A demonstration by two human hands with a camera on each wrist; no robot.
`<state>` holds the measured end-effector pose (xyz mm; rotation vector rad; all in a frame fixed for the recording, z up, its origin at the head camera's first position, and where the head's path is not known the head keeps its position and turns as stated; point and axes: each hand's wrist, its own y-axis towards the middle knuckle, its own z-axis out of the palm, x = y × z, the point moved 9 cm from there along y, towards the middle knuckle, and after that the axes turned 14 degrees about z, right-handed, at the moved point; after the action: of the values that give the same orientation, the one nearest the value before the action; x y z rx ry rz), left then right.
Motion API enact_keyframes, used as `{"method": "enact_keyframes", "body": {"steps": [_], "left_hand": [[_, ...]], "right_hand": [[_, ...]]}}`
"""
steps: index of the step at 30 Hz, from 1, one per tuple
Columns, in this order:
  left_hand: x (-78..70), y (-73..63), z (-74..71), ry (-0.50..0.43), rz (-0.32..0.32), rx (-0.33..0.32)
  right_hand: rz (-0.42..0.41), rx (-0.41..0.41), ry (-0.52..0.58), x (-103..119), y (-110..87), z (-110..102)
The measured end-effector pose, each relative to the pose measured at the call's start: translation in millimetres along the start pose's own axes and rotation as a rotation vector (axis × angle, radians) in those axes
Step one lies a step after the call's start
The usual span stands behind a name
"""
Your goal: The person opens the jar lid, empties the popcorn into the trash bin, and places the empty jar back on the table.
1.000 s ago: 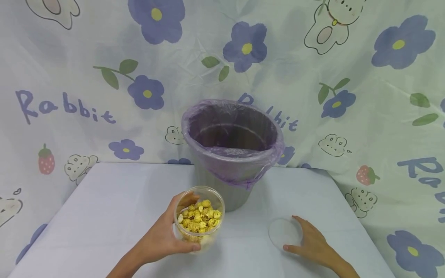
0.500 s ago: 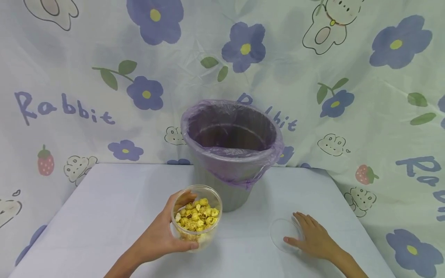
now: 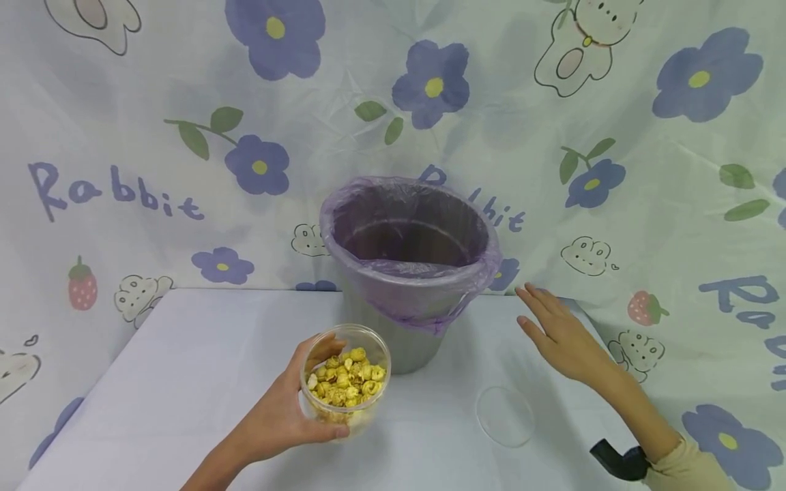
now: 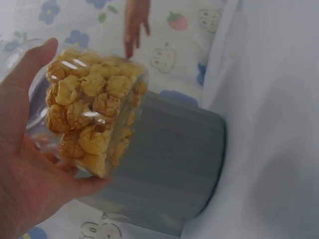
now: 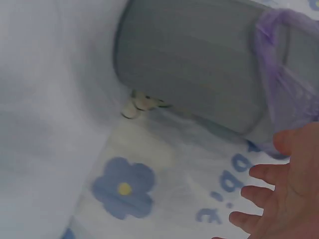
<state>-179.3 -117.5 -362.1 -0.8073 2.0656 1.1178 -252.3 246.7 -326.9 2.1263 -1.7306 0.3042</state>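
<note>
My left hand grips a clear plastic tub about half full of yellow popcorn, held above the table in front of the bin. Thumb and fingers wrap the tub's side in the left wrist view, with popcorn pressed against its clear wall. To the right, my right hand is raised in the air with its fingers extended and holds nothing. A round clear lid lies flat on the table, below and left of that hand. In the right wrist view the fingers spread near the bin's purple bag.
A grey trash bin lined with a purple plastic bag stands at the back middle of the white table. Its mouth faces up. A patterned cloth hangs behind. A black wrist mount sits by my right sleeve.
My right hand has left the lid and risen up and away toward the bin's right side; the lid stays on the table. My left hand and the tub have barely shifted.
</note>
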Motion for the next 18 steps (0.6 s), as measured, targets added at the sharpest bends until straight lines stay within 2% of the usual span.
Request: {"method": "enact_keyframes", "body": {"steps": [6,10,13,18], "left_hand": [[0.3,-0.1,-2.3,0.008,-0.027,0.004],[-1.3,0.8,-3.1,0.005,-0.028,0.003],[-3.9,0.7,-5.3,0.021,-0.014,0.000],[-10.2,2.6,-13.4,0.057,0.029,-0.016]], "right_hand": [[-0.006,-0.021,-0.070,28,35.2,-37],[0.022,-0.029,-0.097,43,58.2,-58],[0.039,-0.015,-0.124,53,75.2,-67],[0.066,0.045,-0.191,64,102.2,-67]]}}
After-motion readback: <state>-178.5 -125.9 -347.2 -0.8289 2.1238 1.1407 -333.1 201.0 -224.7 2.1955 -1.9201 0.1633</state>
